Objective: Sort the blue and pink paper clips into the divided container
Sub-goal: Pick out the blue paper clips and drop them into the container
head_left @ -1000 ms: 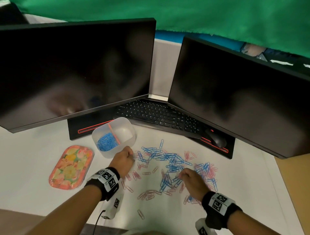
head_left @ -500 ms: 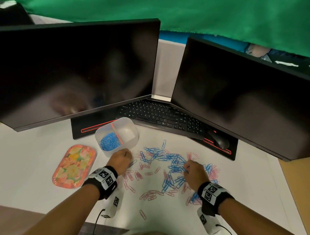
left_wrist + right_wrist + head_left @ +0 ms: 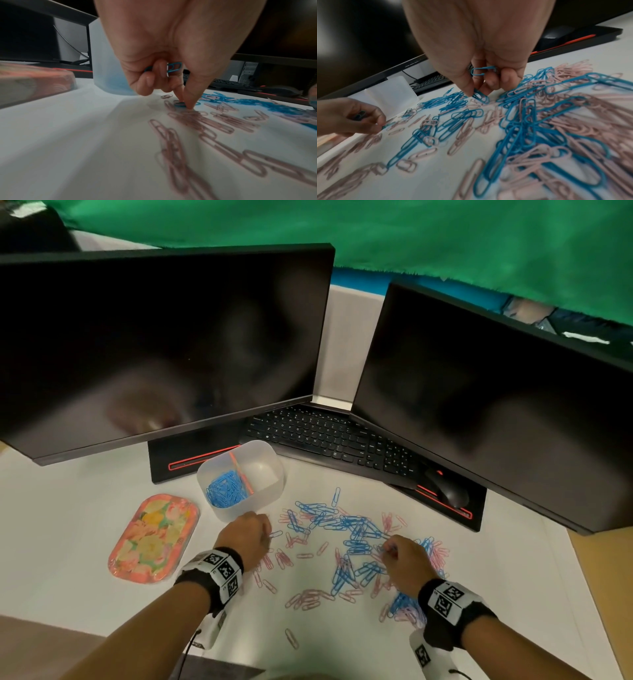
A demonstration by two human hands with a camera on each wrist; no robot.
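Several blue paper clips [image 3: 356,530] and pink paper clips [image 3: 310,599] lie mixed on the white table. The translucent divided container [image 3: 262,498] stands behind them, with blue clips [image 3: 226,489] in its left compartment. My left hand [image 3: 248,534] is just in front of the container; it holds blue clips [image 3: 174,67] in its curled fingers while thumb and forefinger pinch another blue clip [image 3: 180,104] on the table. My right hand [image 3: 402,556] is over the middle of the pile, with a blue clip [image 3: 483,70] tucked in its fingers and another blue clip [image 3: 480,95] pinched at its fingertips.
A floral orange tray [image 3: 154,537] lies left of the container. Two dark monitors [image 3: 164,344] hang over a black keyboard [image 3: 329,436] and a mouse [image 3: 448,491] at the back. A lone pink clip [image 3: 291,638] lies near the front edge.
My right hand has moved left and farther into the pile and pinched a blue clip. My left hand has shifted slightly back from the container to a clip on the table.
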